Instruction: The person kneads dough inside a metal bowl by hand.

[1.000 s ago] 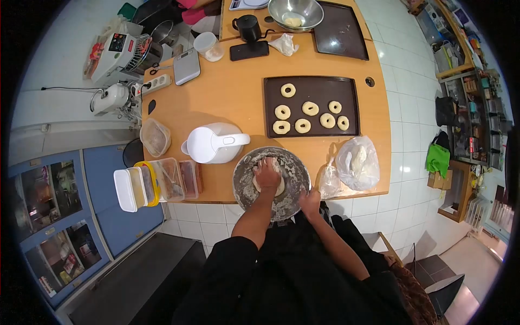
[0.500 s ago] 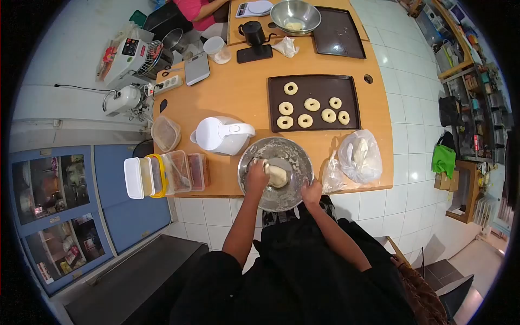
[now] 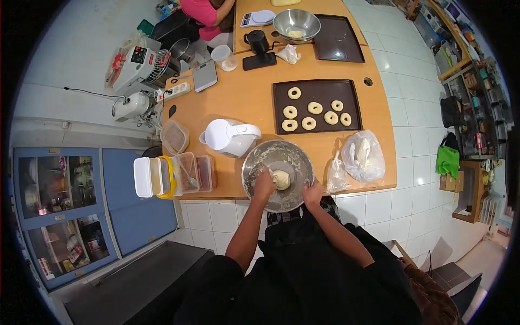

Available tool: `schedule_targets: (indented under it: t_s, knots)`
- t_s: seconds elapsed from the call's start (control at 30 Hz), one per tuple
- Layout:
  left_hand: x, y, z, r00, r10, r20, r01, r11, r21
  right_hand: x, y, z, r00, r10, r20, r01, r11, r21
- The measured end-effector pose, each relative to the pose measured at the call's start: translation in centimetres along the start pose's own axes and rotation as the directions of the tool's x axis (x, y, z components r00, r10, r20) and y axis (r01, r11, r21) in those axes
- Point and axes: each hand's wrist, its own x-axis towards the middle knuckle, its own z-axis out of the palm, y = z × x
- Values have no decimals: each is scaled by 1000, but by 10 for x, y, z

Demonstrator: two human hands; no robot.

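Note:
A steel mixing bowl (image 3: 254, 157) stands at the front edge of the wooden table, its inner wall smeared with dough residue. Inside it lies a pale, rounded lump of dough (image 3: 281, 180). My left hand (image 3: 264, 184) reaches into the bowl with fingers curled against the left side of the dough; the fingertips are partly hidden. My right hand (image 3: 312, 194) is closed on the bowl's right rim. Behind the bowl, a dark baking tray (image 3: 355, 105) carries several dough rings (image 3: 315, 108).
A white electric kettle (image 3: 230, 138) stands left of the bowl, near plastic containers (image 3: 187, 173). On the right are a plastic bag of dough (image 3: 364, 157) and a smaller bag (image 3: 337, 176). Farther back are a scale (image 3: 205, 76), a second bowl (image 3: 297, 27) and a person in pink (image 3: 200, 12).
My left hand has come down from the bowl's upper left, and the stretched dough is now a rounder lump. My right hand stays on the rim. The view has shifted slightly.

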Motion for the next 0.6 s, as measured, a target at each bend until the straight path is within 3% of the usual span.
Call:
schedule_targets:
  t_s: [0.17,0.27,0.47,0.57,0.6]
  knots:
    - [-12,4,23,970,245,4,-245,969,-26,-2,-6,-4,999,39,30,-39,999,-6]
    - [-20,9,34,975,189,-114,-203,971,-129,-1,-2,-2,998,51,23,-50,998,-42]
    - [-11,37,39,910,-193,-368,101,962,-253,-1,1,-1,1000,13,22,-12,999,-36]
    - [-9,39,49,823,48,-565,-134,984,-113,-2,-11,-6,1000,2,20,-2,1000,-31]
    - [-6,38,51,870,14,-493,-71,993,-97,-2,-14,-8,1000,3,20,-2,1000,-28]
